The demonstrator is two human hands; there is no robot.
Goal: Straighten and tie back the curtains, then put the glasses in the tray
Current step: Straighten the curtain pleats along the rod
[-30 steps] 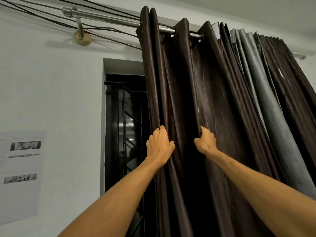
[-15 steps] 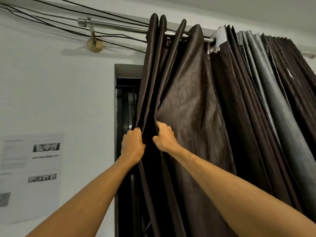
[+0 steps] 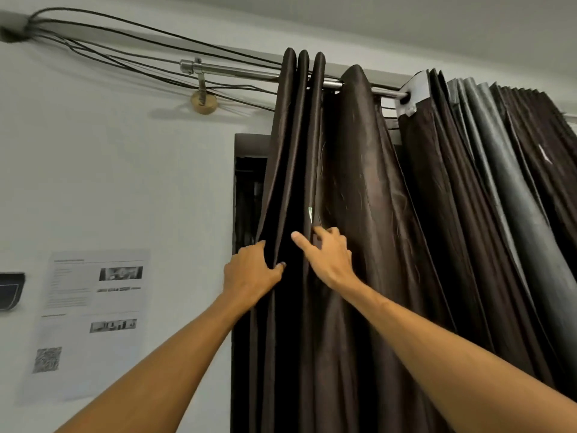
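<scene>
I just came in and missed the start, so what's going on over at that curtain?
A person is arranging the dark brown curtain that hangs from the metal rod. The left hand grips the bunched folds at its left edge. The right hand touches the next fold with curled fingers; whether it holds the cloth is unclear. The window shows beside the folds. No tie-back, glasses or tray is in view.
</scene>
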